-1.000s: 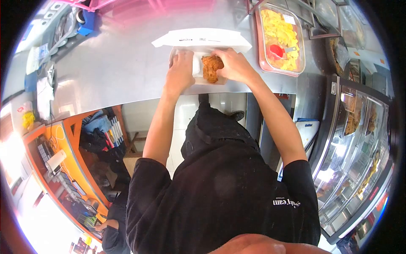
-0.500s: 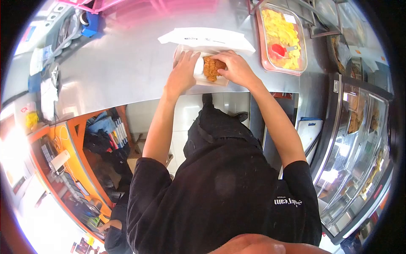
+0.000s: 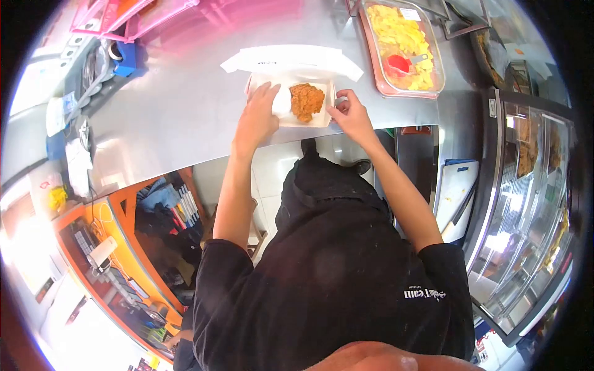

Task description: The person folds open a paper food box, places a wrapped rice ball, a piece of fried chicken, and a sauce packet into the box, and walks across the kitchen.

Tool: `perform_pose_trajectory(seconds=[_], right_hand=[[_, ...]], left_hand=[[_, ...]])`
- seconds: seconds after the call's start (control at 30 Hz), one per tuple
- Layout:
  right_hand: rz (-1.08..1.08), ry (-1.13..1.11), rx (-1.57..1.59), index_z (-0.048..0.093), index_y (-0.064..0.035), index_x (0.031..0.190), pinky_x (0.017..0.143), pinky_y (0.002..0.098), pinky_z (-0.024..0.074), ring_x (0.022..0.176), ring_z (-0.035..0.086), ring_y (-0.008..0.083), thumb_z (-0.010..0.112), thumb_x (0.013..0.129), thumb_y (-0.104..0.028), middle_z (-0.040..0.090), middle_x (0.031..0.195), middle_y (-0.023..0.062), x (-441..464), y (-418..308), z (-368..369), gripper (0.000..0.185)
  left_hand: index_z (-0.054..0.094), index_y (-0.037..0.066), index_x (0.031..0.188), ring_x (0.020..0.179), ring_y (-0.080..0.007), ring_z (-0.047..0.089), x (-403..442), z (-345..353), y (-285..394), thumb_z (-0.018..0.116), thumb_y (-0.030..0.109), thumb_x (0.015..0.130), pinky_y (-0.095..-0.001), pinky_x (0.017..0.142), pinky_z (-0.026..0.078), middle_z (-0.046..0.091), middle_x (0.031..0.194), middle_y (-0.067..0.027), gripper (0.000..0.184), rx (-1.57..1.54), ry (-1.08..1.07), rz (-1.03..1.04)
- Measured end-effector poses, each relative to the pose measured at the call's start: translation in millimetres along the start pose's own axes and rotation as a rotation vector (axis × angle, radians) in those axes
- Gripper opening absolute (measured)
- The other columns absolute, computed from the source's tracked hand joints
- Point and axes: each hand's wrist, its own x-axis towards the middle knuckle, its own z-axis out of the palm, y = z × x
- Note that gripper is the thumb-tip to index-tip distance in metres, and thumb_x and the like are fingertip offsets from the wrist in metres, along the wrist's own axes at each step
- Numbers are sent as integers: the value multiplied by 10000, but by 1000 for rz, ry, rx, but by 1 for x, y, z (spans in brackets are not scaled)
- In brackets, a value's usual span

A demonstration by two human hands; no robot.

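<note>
Wide head view from above torso [image 3: 334,266], facing down onto counter [image 3: 179,111].

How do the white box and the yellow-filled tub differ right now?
The white box is opaque; the tub is see-through.
The white box holds a brown crusted piece; the tub holds many yellow pieces.
The left hand and right hand are at the white box; neither is at the tub.
Both sit on the metal counter.

Free counter [image 3: 278,31] beyond the raised lid [image 3: 291,57]
</note>
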Motion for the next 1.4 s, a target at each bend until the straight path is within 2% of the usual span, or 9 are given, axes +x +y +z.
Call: perform_pose_trajectory(seconds=[0.27,0.47,0.57,0.67,0.73,0.87,1.03,1.23,1.4], right_hand=[[-62,39,-3,572,-19,1168,576,273,478,639,632,130,671,908,-192,656,729,78,9,4,-24,327],[-26,-18,165,604,-35,1136,621,276,478,677,593,117,659,936,-239,637,774,48,-10,29,-48,291],[19,-131,219,607,-4,1076,588,251,445,647,559,89,623,972,-228,613,749,19,-50,43,-74,247],[91,-368,161,643,-36,1033,615,264,460,666,575,99,628,965,-265,628,764,30,-84,111,-98,239],[84,-507,-63,665,-50,1027,656,302,487,697,608,143,642,946,-312,663,802,65,-109,137,-112,275],[-79,-632,-325,688,-55,1040,719,364,512,772,647,218,653,918,-367,697,875,120,-114,164,-127,337],[-124,-662,-141,684,-37,1036,719,324,507,782,626,153,646,932,-304,686,851,76,-67,99,-138,290],[-146,-200,46,694,20,1085,659,277,515,710,648,119,617,948,-306,704,813,64,30,45,-90,361],[58,-115,265,696,24,1074,597,279,548,721,676,141,647,931,-276,715,848,79,55,7,-52,335]], left_hand=[[489,78,1398,1369,-378,379,2,18,22,676,-7,709,-430,1123,371,428,1463,-190,719,-108,5,-41],[598,24,1274,1284,-383,484,-6,17,48,669,-4,749,-432,1063,424,535,1368,-201,530,-148,379,49],[628,18,1197,1195,-377,552,-20,18,41,633,79,848,-438,983,465,575,1288,-202,354,-328,645,-185],[668,-9,1072,950,-301,626,-4,26,23,602,181,919,-390,841,493,668,1037,-166,253,-469,784,-545],[679,-31,991,788,-236,569,2,27,11,584,237,945,-372,746,475,636,837,-127,289,-453,598,-680],[684,-62,857,648,-150,425,18,44,-13,598,321,951,-349,618,415,534,607,-61,403,-499,561,-738],[713,-51,891,640,-113,449,24,24,13,636,369,925,-331,602,433,575,648,-37,428,-614,561,-760],[746,-28,943,682,-119,587,21,21,18,673,317,889,-314,627,485,682,727,-62,357,-580,481,-745],[740,-16,1022,771,-119,628,23,24,7,695,262,893,-295,685,500,719,850,-70,309,-716,448,-731]])
